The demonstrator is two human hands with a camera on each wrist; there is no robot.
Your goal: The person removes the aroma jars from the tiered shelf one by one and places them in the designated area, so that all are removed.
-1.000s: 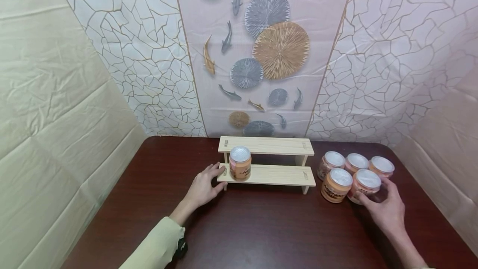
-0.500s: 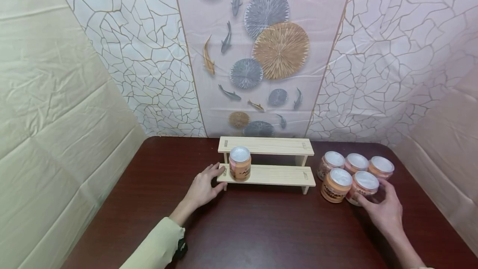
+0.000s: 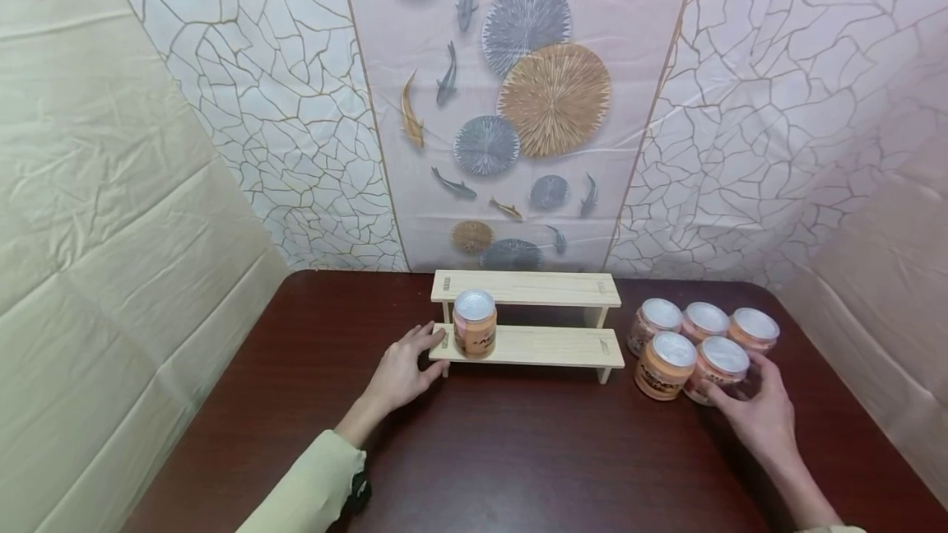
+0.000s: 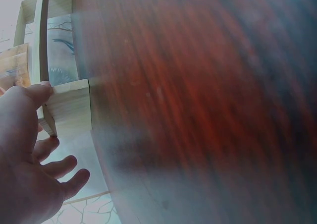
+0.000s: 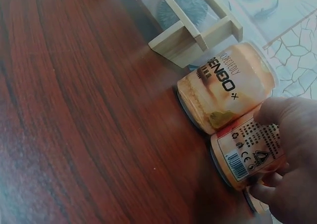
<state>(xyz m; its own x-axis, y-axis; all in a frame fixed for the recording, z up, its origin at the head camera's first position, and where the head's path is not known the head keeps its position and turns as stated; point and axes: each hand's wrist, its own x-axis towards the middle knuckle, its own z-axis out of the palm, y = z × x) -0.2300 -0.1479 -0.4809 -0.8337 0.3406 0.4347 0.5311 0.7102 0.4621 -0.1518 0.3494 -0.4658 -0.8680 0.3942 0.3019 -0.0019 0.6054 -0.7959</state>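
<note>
At the left end of the two-tier wooden shelf (image 3: 544, 344), my left hand (image 3: 400, 367) pinches the lower board between thumb and fingers. The left wrist view shows the thumb (image 4: 38, 92) against the board's edge. One jar (image 3: 475, 323) with a silvery lid and orange label stands upright on the left part of that board. On the right, my right hand (image 3: 763, 410) grips the front-right jar (image 3: 717, 373) of a cluster, thumb on its near side. In the right wrist view the gripped jar (image 5: 242, 147) presents a barcode and touches the neighbouring jar (image 5: 225, 87).
Beside the gripped jar stands another front jar (image 3: 665, 367). Behind them are a left jar (image 3: 656, 326), a middle jar (image 3: 704, 321) and a right jar (image 3: 753, 329). The dark red-brown table (image 3: 518, 451) meets a patterned cloth backdrop (image 3: 511, 212) behind the shelf.
My right hand has shifted slightly left with the gripped jar, bringing it closer against its neighbour. The left hand and the shelf stay in place.
</note>
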